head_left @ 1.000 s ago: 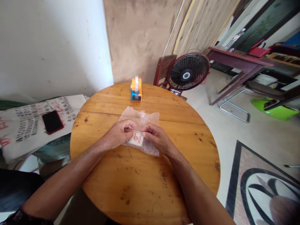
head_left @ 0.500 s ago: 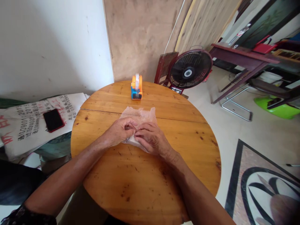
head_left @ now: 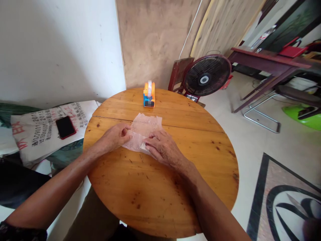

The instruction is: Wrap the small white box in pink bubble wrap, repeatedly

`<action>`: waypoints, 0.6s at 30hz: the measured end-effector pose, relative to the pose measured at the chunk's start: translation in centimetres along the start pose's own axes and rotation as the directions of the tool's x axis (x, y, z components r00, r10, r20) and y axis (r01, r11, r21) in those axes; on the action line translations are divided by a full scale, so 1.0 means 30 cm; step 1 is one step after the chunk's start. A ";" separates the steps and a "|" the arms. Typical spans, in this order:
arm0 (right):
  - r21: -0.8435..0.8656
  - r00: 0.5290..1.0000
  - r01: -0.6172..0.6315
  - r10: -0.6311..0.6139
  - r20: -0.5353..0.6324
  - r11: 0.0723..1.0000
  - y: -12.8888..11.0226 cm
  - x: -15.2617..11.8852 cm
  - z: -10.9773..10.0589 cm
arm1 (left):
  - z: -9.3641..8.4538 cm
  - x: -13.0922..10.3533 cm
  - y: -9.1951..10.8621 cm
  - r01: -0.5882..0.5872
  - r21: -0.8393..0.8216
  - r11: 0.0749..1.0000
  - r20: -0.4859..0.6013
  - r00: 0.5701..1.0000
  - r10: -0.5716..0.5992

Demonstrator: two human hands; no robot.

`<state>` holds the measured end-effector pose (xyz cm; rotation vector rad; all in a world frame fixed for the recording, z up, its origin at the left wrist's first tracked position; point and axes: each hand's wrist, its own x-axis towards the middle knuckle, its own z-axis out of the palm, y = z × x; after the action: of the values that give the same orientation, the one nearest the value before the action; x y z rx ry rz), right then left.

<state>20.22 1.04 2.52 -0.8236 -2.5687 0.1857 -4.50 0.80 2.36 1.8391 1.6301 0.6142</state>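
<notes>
A thin, see-through wrinkled sheet, bubble wrap by its look (head_left: pixel 145 124), lies on the round wooden table (head_left: pixel 150 187). My left hand (head_left: pixel 116 136) is at the sheet's left side, with thumb and forefinger closed on its edge. On the near right part of the sheet, my right hand (head_left: pixel 164 147) curls its fingers round a small whitish piece (head_left: pixel 143 146). Most of that piece is hidden under the fingers, so its kind is unclear. Part of the sheet passes beneath my right hand.
An orange and blue tape dispenser (head_left: pixel 149 95) stands at the table's far side. A black phone (head_left: pixel 65 127) lies on printed white sacks (head_left: pixel 50 134) at the left. Behind the table, a fan (head_left: pixel 207 77) stands by a wooden chair (head_left: pixel 179 73). A dark red desk (head_left: pixel 268 60) is at the right.
My left hand has moved left, away from my right hand, and the sheet's left part now shows spread between them. The right hand stays near its place, with the whitish piece now visible.
</notes>
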 end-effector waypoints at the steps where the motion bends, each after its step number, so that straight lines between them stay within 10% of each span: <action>1: -0.011 1.000 -0.005 0.005 0.013 1.000 -0.005 0.001 -0.003 | -0.002 -0.006 -0.003 0.017 0.036 0.999 -0.031 0.999 -0.016; 7: -0.104 0.996 -0.013 0.022 0.089 0.994 -0.032 0.006 -0.025 | -0.023 -0.022 -0.010 0.142 0.117 0.983 -0.051 0.989 -0.137; 18: -0.303 0.988 -0.007 0.053 0.143 0.953 -0.077 0.028 -0.018 | 0.050 0.010 0.035 0.298 -0.498 0.814 0.129 0.954 -0.270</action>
<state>18.62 -0.36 3.89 -0.9921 -2.7692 -0.1468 -2.66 0.83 2.01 1.1851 1.4829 0.7688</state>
